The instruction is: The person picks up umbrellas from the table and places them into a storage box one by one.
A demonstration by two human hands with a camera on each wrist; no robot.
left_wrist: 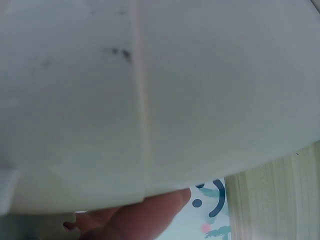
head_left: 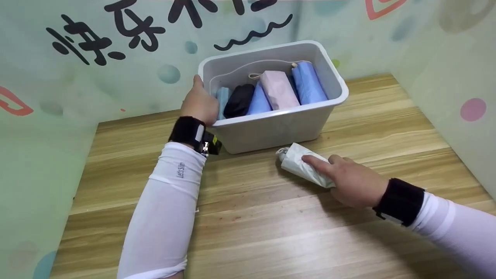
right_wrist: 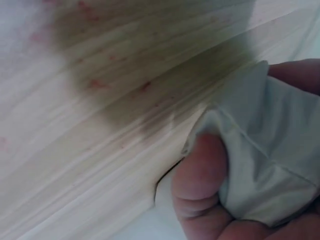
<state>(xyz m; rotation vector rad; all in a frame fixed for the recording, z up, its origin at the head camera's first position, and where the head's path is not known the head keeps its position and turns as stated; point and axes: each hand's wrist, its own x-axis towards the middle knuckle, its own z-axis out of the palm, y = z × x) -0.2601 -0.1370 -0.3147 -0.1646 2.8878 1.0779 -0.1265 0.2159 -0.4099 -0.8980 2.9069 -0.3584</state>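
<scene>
A light grey plastic bin [head_left: 271, 133] stands near the back wall. My left hand [head_left: 199, 104] grips its left end, thumb up at the rim; the left wrist view shows the bin's wall close up, with some fingers [left_wrist: 145, 215] below. My right hand [head_left: 358, 182] holds a pale folded umbrella [head_left: 304, 166] in front of the bin, its handle end toward the bin. In the right wrist view a fingertip [right_wrist: 200, 167] presses into the end of the umbrella's cloth cover [right_wrist: 270, 155].
Inside the bin are several wrapped umbrellas, among them a pink one [head_left: 279, 90], a blue one [head_left: 310, 83] and a black one [head_left: 239, 101]. The wood-grain table [head_left: 248, 240] meets printed walls [head_left: 147, 77] at the back and both sides.
</scene>
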